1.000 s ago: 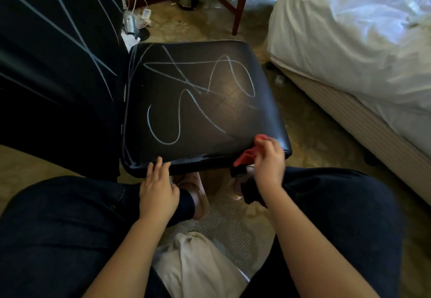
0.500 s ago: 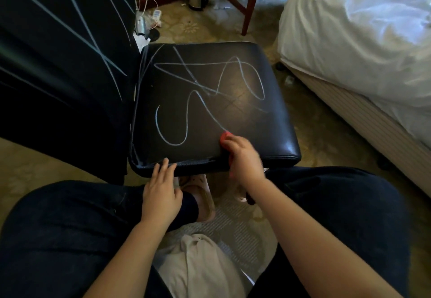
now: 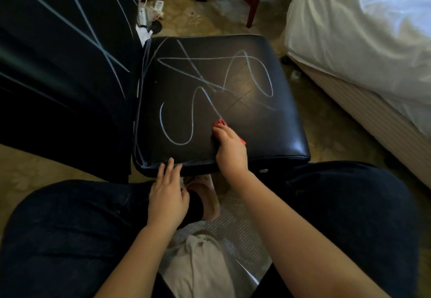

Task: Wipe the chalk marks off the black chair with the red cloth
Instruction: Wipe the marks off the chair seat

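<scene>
Black chair [image 3: 268, 134] bears red cloth [image 3: 220, 123] under right hand's [image 3: 231, 151] grip.

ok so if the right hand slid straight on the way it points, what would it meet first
Probably the slanted chalk line just ahead of the red cloth under the right hand.

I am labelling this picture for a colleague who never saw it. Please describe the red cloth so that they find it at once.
Find the black chair seat, scribbled with chalk lines, in the middle of the view. Near its front edge lies the right hand; the red cloth peeks out beyond its fingertips, the only red thing on the seat.
</scene>
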